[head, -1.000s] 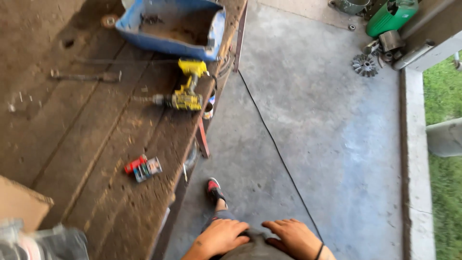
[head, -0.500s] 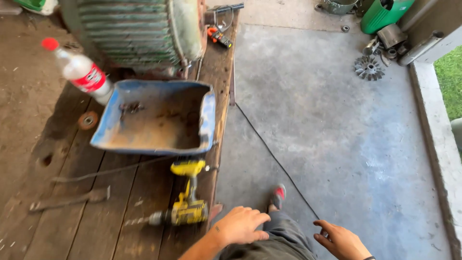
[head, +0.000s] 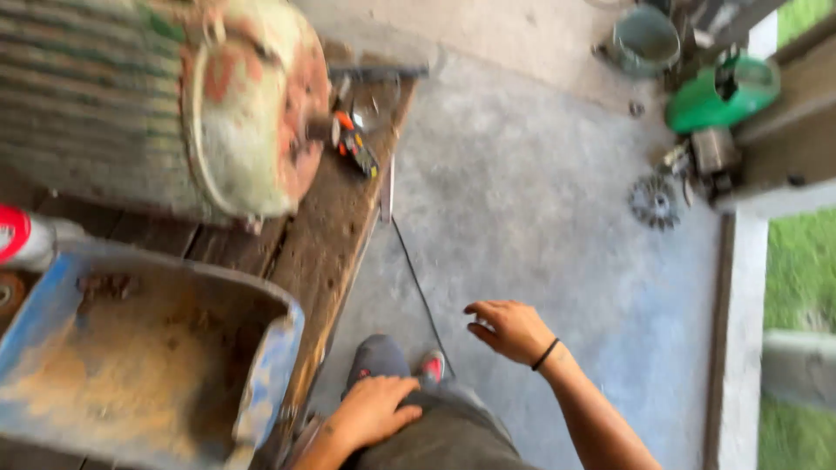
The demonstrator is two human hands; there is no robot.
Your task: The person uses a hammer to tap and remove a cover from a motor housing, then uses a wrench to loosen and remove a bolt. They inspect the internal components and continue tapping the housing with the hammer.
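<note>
blue tray (head: 261, 374) cut off at bottom, bottle (head: 26, 237) cropped left, whole view motion-blurred

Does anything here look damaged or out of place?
The blue tray on the wooden bench is rusty and dirty inside, its paint worn. The big ribbed motor behind it has flaking paint. A toothed metal wheel lies loose on the concrete floor.

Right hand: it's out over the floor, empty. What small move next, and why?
Probably swing the right hand up toward the bench edge: it hangs open over the concrete, holding nothing, while the left hand rests on the thigh and everything workable sits on the bench.
</note>
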